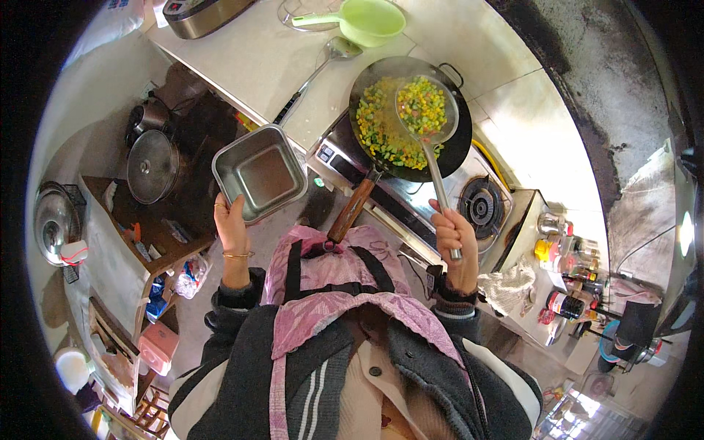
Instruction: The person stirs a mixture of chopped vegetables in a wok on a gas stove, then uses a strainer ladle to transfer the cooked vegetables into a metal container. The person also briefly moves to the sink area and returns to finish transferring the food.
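My left hand grips the near left edge of a rectangular metal container, its inside showing no food. My right hand is closed round the metal handle of a skimmer ladle. The ladle's bowl holds corn kernels with green and pink diced pieces, over a dark wok. More of the corn and diced vegetables lies in the wok, and some haze hangs above it. The wok stands on the gas stove, with its wooden handle pointing towards me.
A spatula and a light green plastic strainer lie on the tiled counter. A bare burner is right of the wok. Bottles and jars and a cloth are at the right. A lidded pan stands at the left.
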Available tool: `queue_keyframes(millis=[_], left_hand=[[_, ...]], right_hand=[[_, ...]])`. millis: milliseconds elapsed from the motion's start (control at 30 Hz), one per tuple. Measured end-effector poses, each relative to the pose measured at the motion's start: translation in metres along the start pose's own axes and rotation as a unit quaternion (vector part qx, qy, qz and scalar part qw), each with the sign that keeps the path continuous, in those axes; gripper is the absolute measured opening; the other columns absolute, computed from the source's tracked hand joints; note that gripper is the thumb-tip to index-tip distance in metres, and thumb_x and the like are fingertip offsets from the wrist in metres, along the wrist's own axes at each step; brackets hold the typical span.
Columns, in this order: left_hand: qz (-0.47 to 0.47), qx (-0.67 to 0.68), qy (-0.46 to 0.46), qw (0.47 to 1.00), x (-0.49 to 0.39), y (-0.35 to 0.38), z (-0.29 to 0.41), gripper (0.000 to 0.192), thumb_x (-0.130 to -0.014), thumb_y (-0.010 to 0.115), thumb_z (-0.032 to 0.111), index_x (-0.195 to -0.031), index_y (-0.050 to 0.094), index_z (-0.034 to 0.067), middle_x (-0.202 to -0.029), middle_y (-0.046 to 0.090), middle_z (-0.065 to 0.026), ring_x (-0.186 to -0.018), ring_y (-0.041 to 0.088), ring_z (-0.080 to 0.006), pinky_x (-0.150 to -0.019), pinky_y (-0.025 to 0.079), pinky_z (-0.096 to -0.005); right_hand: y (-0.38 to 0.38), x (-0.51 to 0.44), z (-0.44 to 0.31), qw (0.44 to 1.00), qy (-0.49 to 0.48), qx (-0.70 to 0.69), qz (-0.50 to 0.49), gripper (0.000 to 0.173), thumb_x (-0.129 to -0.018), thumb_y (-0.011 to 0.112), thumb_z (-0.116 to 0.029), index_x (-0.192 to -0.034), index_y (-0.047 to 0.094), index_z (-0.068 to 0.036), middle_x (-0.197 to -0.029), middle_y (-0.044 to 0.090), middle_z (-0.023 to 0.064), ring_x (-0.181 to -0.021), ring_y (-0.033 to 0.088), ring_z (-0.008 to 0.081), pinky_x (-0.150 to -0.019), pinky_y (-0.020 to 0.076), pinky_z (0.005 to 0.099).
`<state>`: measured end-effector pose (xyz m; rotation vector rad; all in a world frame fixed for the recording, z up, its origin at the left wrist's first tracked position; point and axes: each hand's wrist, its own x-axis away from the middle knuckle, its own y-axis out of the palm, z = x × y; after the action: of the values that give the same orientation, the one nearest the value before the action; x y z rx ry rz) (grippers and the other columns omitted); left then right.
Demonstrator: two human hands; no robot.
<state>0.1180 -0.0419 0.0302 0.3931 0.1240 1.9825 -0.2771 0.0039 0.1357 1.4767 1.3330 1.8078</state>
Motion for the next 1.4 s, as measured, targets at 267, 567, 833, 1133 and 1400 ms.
queue_keyframes(millis=[267,567,833,1133,1400], left_hand=[[0.021,-0.100,-0.003,0.995,-0.002,-0.014,-0.005,0.020,-0.083,0.051,0.004,-0.103,0.051,0.001,-0.094,0.057,-0.0046,-0.082,0.053,-0.0125,-0.070,0.044,-0.0266],[0.011,-0.103,-0.040,0.994,0.004,-0.011,0.001,0.014,-0.083,0.050,0.003,-0.096,0.053,0.003,-0.088,0.057,-0.0024,-0.074,0.053,-0.0113,-0.064,0.045,-0.0262],[0.017,-0.111,-0.058,0.992,0.005,-0.003,0.013,0.014,-0.083,0.049,0.006,-0.097,0.050,0.005,-0.085,0.056,-0.0019,-0.066,0.056,-0.0117,-0.049,0.045,-0.0250],[-0.006,-0.129,-0.002,0.992,0.002,0.009,0.024,0.013,-0.080,0.048,0.000,-0.092,0.052,0.000,-0.088,0.057,-0.0039,-0.071,0.053,-0.0114,-0.060,0.045,-0.0251],[-0.069,-0.126,0.031,0.989,-0.006,0.031,0.024,0.018,-0.074,0.046,0.000,-0.090,0.051,0.005,-0.078,0.051,0.0004,-0.058,0.048,-0.0066,-0.041,0.047,-0.0224]], right_hand=[[-0.007,-0.010,0.003,0.999,-0.012,-0.002,0.053,0.026,-0.094,0.037,-0.009,-0.116,0.038,0.005,-0.064,0.028,-0.0041,-0.044,0.023,0.0001,-0.031,0.0211,0.0141],[-0.023,-0.015,0.010,0.999,-0.037,0.010,0.027,0.032,-0.095,0.035,-0.009,-0.123,0.034,0.005,-0.063,0.028,-0.0042,-0.044,0.023,0.0005,-0.031,0.0222,0.0147],[-0.035,-0.016,0.013,1.000,-0.008,-0.021,-0.017,0.030,-0.095,0.035,-0.011,-0.120,0.036,0.006,-0.062,0.027,-0.0042,-0.043,0.023,0.0008,-0.031,0.0216,0.0148],[-0.011,-0.006,-0.004,0.994,-0.050,0.096,0.024,0.025,-0.093,0.038,-0.009,-0.115,0.040,0.003,-0.061,0.029,-0.0047,-0.041,0.023,0.0002,-0.030,0.0192,0.0151],[0.027,0.032,-0.005,0.995,-0.027,-0.024,-0.097,0.037,-0.097,0.026,-0.013,-0.127,0.025,0.008,-0.068,0.028,0.0000,-0.047,0.026,0.0023,-0.032,0.0275,0.0156]])
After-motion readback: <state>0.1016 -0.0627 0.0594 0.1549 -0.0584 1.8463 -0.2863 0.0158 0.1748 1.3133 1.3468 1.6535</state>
